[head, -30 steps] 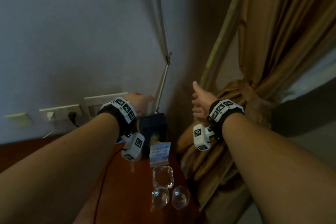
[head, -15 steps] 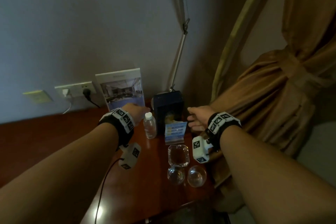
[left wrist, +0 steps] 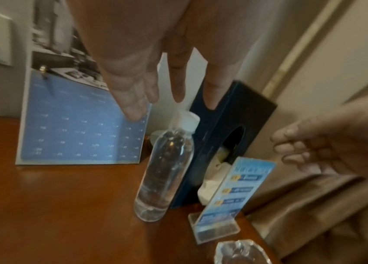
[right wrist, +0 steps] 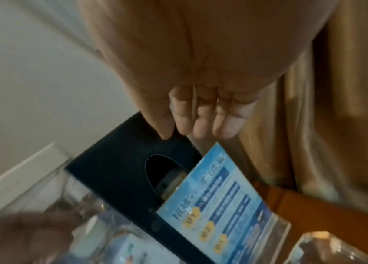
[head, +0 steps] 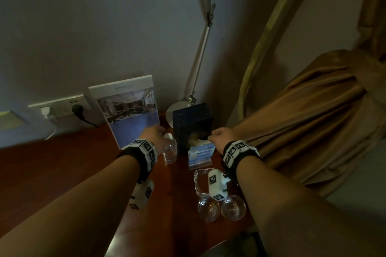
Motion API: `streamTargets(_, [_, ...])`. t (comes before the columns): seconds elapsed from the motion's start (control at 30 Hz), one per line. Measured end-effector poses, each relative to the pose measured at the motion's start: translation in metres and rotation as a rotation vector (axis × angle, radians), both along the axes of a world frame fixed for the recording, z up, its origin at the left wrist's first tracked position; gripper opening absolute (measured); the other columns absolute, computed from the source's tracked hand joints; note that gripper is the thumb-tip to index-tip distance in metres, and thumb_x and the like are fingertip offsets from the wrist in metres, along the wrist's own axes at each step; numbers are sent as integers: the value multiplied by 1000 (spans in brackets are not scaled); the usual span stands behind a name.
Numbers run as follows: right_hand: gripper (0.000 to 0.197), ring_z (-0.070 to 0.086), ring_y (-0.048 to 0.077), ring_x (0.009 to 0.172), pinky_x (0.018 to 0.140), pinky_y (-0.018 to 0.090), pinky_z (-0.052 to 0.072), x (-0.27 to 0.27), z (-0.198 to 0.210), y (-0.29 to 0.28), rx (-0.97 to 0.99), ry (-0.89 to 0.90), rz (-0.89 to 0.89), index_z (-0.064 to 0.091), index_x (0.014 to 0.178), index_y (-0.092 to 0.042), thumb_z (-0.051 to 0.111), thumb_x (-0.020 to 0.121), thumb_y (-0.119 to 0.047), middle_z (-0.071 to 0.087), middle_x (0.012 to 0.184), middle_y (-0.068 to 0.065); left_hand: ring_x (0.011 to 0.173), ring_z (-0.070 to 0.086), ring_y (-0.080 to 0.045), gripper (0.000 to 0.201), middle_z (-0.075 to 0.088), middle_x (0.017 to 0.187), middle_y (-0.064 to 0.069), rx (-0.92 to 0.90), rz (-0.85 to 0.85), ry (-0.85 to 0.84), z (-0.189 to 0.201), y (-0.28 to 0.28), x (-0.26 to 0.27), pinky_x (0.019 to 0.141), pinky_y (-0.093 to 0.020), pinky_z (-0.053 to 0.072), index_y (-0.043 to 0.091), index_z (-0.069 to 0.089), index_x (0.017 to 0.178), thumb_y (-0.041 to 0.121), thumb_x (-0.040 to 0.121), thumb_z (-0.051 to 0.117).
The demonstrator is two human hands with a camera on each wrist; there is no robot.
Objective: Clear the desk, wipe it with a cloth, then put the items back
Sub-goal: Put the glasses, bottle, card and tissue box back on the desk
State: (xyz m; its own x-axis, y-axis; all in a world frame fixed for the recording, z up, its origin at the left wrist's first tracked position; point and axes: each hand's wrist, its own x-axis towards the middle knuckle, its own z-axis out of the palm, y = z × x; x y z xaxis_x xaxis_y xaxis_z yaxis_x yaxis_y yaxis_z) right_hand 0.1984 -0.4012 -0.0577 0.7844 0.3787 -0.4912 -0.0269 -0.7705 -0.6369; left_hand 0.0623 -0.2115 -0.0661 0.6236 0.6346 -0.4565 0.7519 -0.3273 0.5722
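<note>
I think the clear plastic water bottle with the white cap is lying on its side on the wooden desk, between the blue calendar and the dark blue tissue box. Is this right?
Not quite: the clear plastic water bottle with the white cap stands upright, not on its side, as the left wrist view shows. It is on the wooden desk, between the blue calendar and the dark blue tissue box.

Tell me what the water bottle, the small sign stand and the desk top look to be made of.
Small clear water bottle with white cap: thin clear plastic, judging by its see-through wall.
Small blue sign stand: clear glossy acrylic holder around a printed card, it seems; its base is transparent.
Reddish-brown desk top: wood or veneer, smooth and faintly shiny.
</note>
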Motion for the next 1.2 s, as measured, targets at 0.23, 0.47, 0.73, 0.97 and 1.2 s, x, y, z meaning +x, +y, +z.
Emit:
streamTargets(0.23, [44, 64, 26, 113, 101, 42, 54, -1, -12, 13, -51, -53, -22, 58, 140, -23, 64, 97, -27, 63, 133, 5, 116, 57, -23, 36, 57, 137, -5, 15, -141, 26, -16, 5, 14, 92, -30, 45, 23, 57, 136, 25, 100, 57])
streamTargets(0.47, [37, 63, 26, 111, 99, 43, 55, 5, -21, 8, -49, -13, -98, 61, 136, -27, 55, 100, -20, 63, 130, 4, 104, 59, -19, 40, 60, 129, -6, 39, -311, 152, -22, 7, 25, 83, -29, 49, 21, 56, 133, 23, 94, 67])
streamTargets(0.73, [40, 64, 26, 112, 100, 42, 55, 3, -34, 4, 24, 70, -68, 61, 135, -23, 59, 97, -11, 63, 128, 7, 110, 60, -23, 31, 61, 126, -5, 76, -215, 130, -33, 6, 20, 89, -31, 49, 23, 57, 123, 27, 94, 68])
streamTargets(0.97, [40, 49, 26, 127, 107, 42, 48, -3, -51, 14, -311, -295, 344, 62, 133, -31, 64, 94, -19, 54, 135, 1, 86, 56, -16, 21, 64, 104, -2, 54, -105, 99, -47, 20, 3, 72, -26, 45, 12, 62, 109, 26, 95, 68])
streamTargets(1.2, [36, 48, 27, 113, 100, 39, 40, -14, -57, 24, -507, -642, 705, 67, 124, -28, 50, 96, -15, 63, 117, 2, 90, 62, -17, 29, 66, 110, -3, 69, -40, 61, -39, 28, -25, 70, -25, 46, 19, 63, 116, 32, 93, 71])
